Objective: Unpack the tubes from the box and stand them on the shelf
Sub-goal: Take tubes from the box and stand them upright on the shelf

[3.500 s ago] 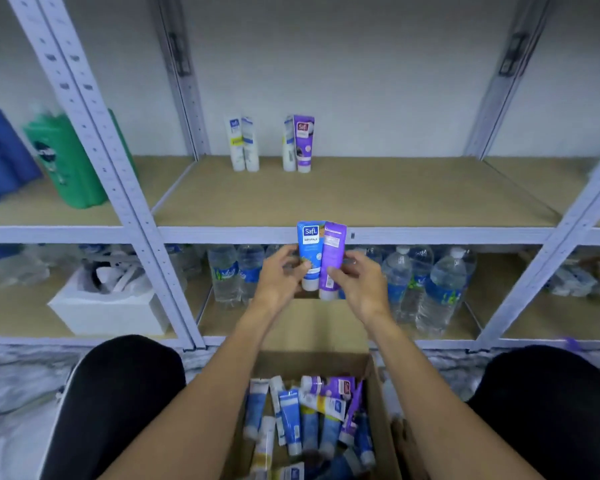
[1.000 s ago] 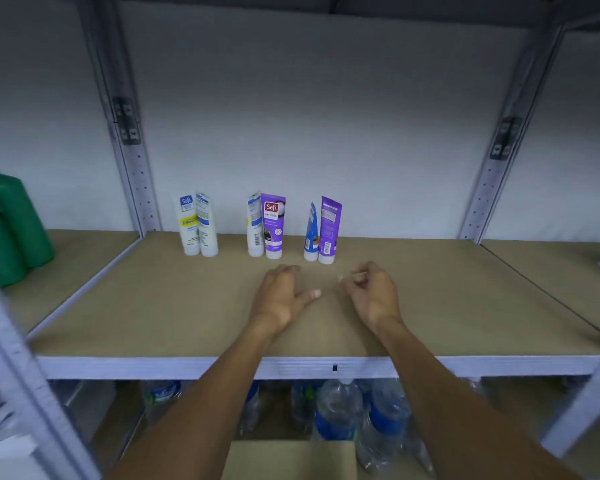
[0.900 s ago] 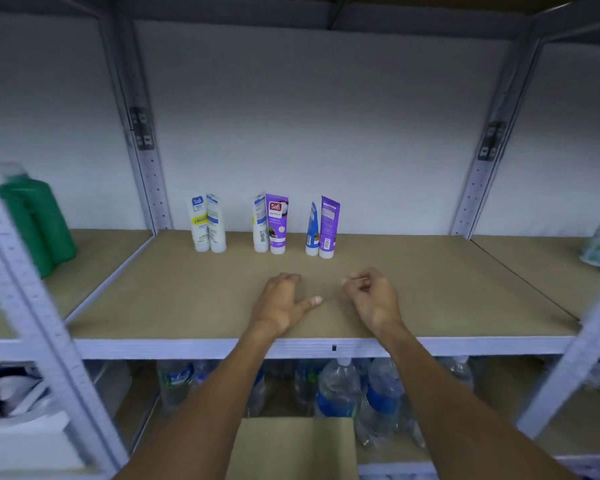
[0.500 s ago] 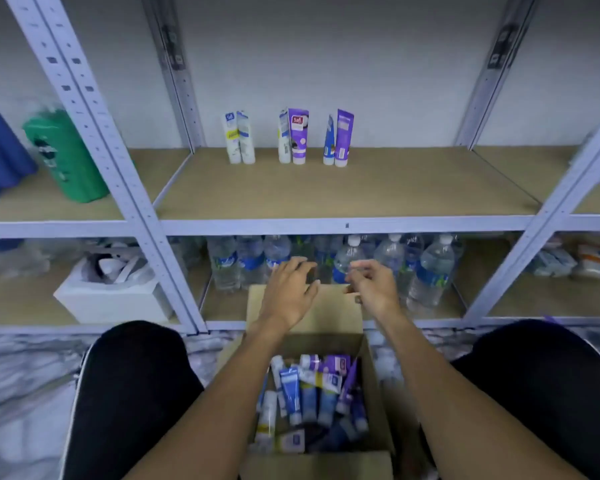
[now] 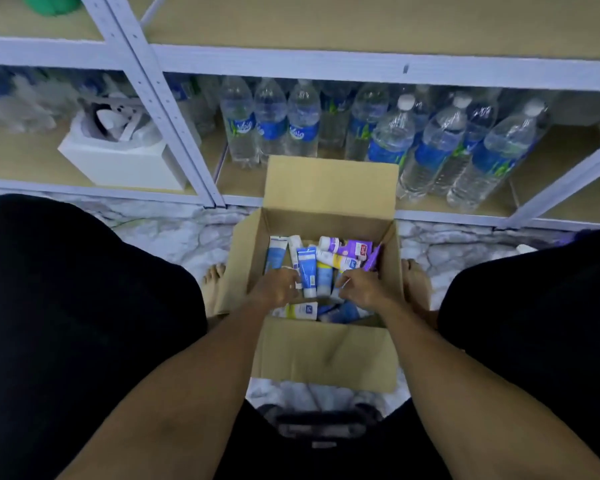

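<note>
Since half a second ago both hands have dropped into the box (image 5: 326,351) — left hand (image 5: 277,287) and right hand (image 5: 361,291) curl among the tubes (image 5: 307,270), their grasp unclear.

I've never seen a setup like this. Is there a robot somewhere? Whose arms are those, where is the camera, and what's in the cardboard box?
There is no robot here: those are a person's two bare arms. The camera is worn on the person's head and looks forward and down, so you see roughly what they see. The dark shapes at either side are their legs. The open cardboard box stands on the floor between their bare feet. It holds a loose pile of tubes in blue, purple, white and yellow. The left hand and right hand are both down among them with fingers curled. It is not clear whether either has hold of a tube. Behind the box, the low shelf carries water bottles and a white box.
</note>
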